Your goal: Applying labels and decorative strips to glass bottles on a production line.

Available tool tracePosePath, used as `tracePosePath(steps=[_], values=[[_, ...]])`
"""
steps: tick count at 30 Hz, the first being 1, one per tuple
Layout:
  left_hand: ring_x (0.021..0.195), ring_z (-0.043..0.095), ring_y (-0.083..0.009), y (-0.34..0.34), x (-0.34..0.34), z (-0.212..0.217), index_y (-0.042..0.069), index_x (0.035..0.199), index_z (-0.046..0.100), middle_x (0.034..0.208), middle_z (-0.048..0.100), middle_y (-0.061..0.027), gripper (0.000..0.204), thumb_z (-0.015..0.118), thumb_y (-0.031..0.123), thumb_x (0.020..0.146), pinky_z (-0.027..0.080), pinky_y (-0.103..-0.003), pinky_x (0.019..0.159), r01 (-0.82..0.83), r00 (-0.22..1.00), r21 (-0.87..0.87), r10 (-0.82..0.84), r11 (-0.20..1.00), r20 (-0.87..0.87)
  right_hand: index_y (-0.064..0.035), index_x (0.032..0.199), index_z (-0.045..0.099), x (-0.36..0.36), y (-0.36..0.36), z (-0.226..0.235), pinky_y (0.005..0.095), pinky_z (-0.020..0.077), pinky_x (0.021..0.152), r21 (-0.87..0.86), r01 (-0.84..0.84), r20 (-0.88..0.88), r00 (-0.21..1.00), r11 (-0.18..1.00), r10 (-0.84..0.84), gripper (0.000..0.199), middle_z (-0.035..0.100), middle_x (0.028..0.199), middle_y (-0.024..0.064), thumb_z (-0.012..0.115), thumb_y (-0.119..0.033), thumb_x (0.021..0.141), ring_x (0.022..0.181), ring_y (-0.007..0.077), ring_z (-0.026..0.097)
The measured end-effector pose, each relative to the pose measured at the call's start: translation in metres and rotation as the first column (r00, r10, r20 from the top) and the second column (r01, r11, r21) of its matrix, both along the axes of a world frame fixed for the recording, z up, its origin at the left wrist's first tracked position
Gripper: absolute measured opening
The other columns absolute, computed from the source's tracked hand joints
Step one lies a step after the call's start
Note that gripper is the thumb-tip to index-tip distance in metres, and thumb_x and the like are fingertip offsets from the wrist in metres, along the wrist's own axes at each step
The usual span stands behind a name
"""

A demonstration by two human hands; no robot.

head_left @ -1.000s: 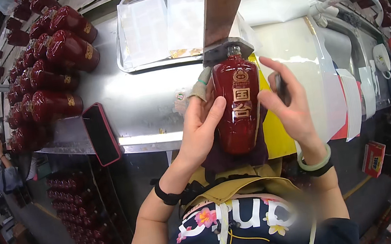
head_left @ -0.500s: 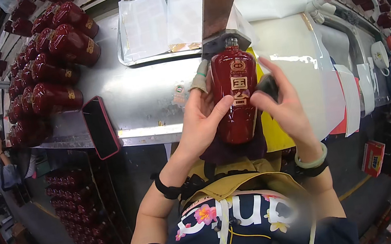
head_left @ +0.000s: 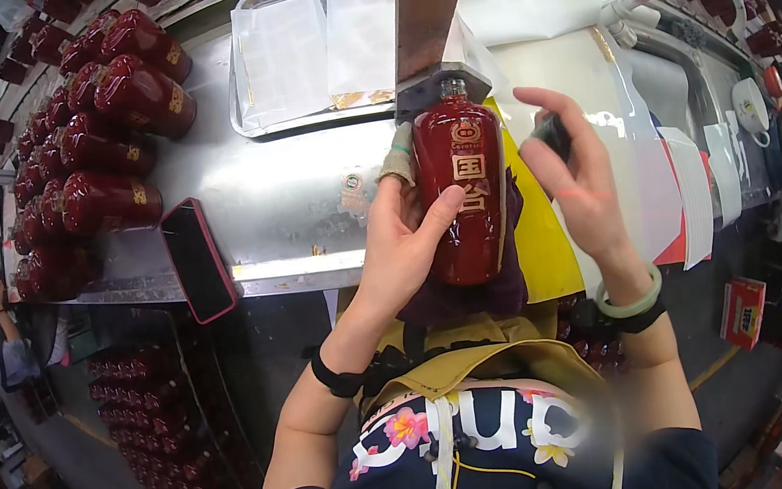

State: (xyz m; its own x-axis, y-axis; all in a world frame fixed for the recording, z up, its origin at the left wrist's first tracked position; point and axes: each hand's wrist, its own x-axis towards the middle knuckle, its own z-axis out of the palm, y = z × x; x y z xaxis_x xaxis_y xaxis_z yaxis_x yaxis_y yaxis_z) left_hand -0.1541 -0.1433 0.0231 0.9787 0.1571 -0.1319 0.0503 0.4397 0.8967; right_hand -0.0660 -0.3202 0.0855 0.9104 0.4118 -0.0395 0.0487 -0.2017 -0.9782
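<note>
Here, left hand (head_left: 401, 243) gripping red bottle (head_left: 464, 193) over table edge (head_left: 295, 281); right hand (head_left: 577, 171) pinching small dark object (head_left: 552, 134).

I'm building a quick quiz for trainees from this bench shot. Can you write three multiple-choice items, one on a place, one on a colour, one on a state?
1. Where does the phone lie?
A. left of the held bottle
B. inside the tray
C. on the floor

2. What colour is the held bottle?
A. green
B. dark red
C. clear

3. How is the bottle held?
A. lying flat, untouched
B. upright, gripped by the left hand
C. hanging from a hook

A: it rests on the steel bench's edge. B: glossy red body. B: fingers wrap it; the right hand is apart.
</note>
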Motion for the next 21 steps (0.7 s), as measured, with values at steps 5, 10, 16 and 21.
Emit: tracePosePath(steps=[5,10,16,21], values=[[0.138,0.049,-0.0220,0.001,0.001,0.000,-0.005,0.159,0.023,0.153,0.045,-0.0162,0.076,0.068,0.008,0.099,0.041,-0.038,0.117,0.036,0.999,0.013,-0.036,0.999,-0.018,-0.0015,0.147,0.046,-0.019,0.002,-0.031,0.0226,0.0463,0.081,-0.004,-0.014,-0.063,0.998,1.000,0.013,0.059,0.056,0.096,-0.0017,0.073,-0.011,0.095,0.087,0.0064,0.053],[0.136,0.052,-0.0216,0.000,0.001,-0.004,-0.006,0.157,0.027,0.149,0.050,-0.0164,0.069,0.065,0.012,0.102,0.043,-0.037,0.115,0.009,0.999,0.061,-0.011,0.998,0.033,-0.0035,0.148,0.044,-0.002,0.006,-0.014,0.0262,0.0502,0.088,0.218,0.153,-0.146,0.982,0.964,-0.123,0.052,0.064,0.107,0.0053,0.061,0.003,0.099,0.098,0.0105,0.061],[0.153,0.031,-0.0328,0.012,-0.001,-0.003,-0.003,0.162,0.017,0.164,0.032,-0.0244,0.070,0.032,0.044,0.113,0.024,-0.045,0.126,0.001,1.000,-0.056,0.001,0.998,0.019,-0.0073,0.116,0.067,0.010,0.008,-0.005,0.0311,0.0527,0.086,-0.282,-0.070,0.774,0.573,0.957,0.270,0.026,0.067,0.106,0.0057,0.065,-0.005,0.091,0.099,0.0188,0.065],[0.153,0.031,-0.0330,0.023,-0.001,-0.005,-0.003,0.161,0.022,0.163,0.032,-0.0247,0.070,0.027,0.048,0.113,0.024,-0.046,0.126,-0.061,0.998,0.026,0.061,0.998,0.013,-0.0117,0.103,0.071,-0.018,0.015,0.006,0.0354,0.0516,0.079,-0.544,-0.457,0.708,0.201,0.704,0.677,0.025,0.066,0.096,0.0010,0.071,-0.014,0.078,0.084,0.0199,0.059]])
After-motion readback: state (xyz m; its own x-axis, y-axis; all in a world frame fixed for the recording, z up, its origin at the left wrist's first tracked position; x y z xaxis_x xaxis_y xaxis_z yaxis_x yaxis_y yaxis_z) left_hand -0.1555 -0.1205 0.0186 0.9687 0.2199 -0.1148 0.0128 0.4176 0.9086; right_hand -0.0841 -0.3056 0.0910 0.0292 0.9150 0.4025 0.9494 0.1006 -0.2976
